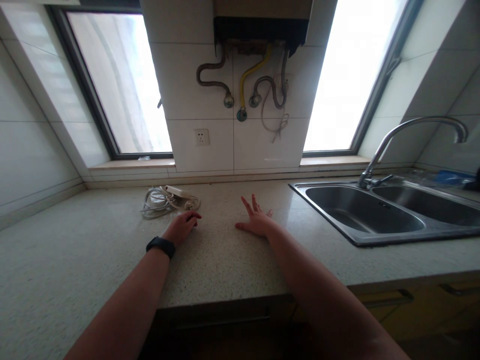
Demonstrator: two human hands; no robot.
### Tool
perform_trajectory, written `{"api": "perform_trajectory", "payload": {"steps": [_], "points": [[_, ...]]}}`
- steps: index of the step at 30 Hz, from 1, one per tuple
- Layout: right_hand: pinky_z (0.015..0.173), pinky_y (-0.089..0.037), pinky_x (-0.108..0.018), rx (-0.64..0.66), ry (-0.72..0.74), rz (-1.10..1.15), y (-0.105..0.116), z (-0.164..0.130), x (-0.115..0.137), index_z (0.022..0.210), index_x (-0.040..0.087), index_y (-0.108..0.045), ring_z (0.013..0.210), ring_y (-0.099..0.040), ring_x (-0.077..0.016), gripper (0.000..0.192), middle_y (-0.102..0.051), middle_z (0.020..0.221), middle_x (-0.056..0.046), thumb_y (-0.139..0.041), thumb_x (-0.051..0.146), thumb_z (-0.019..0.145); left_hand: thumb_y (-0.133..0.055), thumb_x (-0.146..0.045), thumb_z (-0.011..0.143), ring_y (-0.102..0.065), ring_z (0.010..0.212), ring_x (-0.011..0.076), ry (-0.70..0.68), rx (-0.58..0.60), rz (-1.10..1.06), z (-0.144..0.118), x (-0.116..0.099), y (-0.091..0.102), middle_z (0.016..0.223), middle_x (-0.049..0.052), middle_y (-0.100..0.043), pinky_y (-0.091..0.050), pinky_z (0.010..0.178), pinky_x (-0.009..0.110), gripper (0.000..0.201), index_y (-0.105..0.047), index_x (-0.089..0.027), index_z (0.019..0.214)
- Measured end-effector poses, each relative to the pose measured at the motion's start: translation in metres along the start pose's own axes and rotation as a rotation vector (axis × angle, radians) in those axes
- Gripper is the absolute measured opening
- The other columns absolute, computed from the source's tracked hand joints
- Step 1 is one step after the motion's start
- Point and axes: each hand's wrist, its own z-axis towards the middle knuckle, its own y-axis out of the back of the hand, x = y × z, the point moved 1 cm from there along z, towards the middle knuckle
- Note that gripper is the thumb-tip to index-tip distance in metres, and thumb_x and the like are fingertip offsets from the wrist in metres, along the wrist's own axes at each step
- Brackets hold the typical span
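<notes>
My left hand (182,226), with a dark band (161,246) on its wrist, is over the speckled countertop (221,270). Its fingers are loosely curled together, and I see nothing in them. Just beyond it lies a power strip (181,193) with a coiled white cord (154,201) beside it. Whether the hand touches these is unclear. My right hand (256,221) is farther right over the counter, fingers spread, holding nothing. It is between the power strip and the sink.
At the right a double steel sink (358,239) is set into the counter, with a curved faucet (390,137). A wall socket (201,137) and hoses (245,75) under a wall-mounted unit (262,27) are at the back. Drawers with handles (390,299) run below the counter edge.
</notes>
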Motion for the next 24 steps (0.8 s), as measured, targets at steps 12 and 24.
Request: {"api": "perform_trajectory", "payload": {"steps": [12,24], "points": [[0.095,0.005,-0.084,0.137,0.026,-0.087,-0.004,0.005,-0.004,0.156,0.04,-0.022,0.146,0.002,-0.0485,0.072,-0.007,0.165,-0.004,-0.007,0.073,0.093,-0.048,-0.039,0.083,-0.054,0.064,0.0155,-0.002,-0.005,0.01,-0.002,-0.006,0.001,0.073,0.002,-0.061,-0.04,0.062,0.026,0.038,-0.07,-0.015,0.102],[0.106,0.01,-0.072,0.015,0.026,-0.113,-0.012,0.011,-0.008,0.159,0.033,-0.006,0.149,0.008,-0.0403,0.113,0.011,0.163,-0.01,-0.044,0.091,0.07,-0.048,-0.039,0.082,-0.053,0.063,0.0154,-0.004,-0.003,0.01,-0.001,0.0,0.0,0.073,0.003,-0.061,-0.04,0.06,0.026,0.039,-0.07,-0.016,0.103]]}}
